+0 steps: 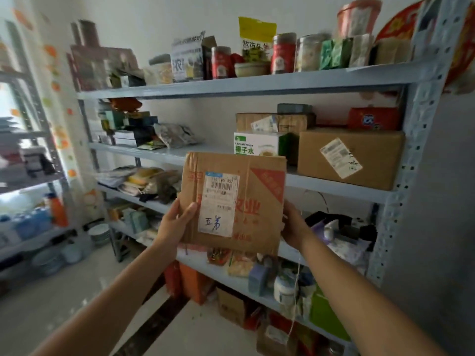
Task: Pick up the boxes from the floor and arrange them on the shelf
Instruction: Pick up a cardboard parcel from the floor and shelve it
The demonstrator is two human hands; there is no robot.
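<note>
Left hand (pixel 177 222) is curled round one side edge of a taped cardboard parcel (pixel 234 199), thumb on its front; right hand (pixel 293 227) grips the other edge, fingers hidden behind. Parcel is held upright before the shelf (pixel 334 185), coconut-water carton (pixel 257 145) at 12 o'clock. Judged stiff and light, best held by the edges; contents unseen.

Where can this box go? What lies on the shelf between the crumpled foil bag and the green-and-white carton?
Nothing: the head view shows bare shelf board between foil bag and carton.
</note>
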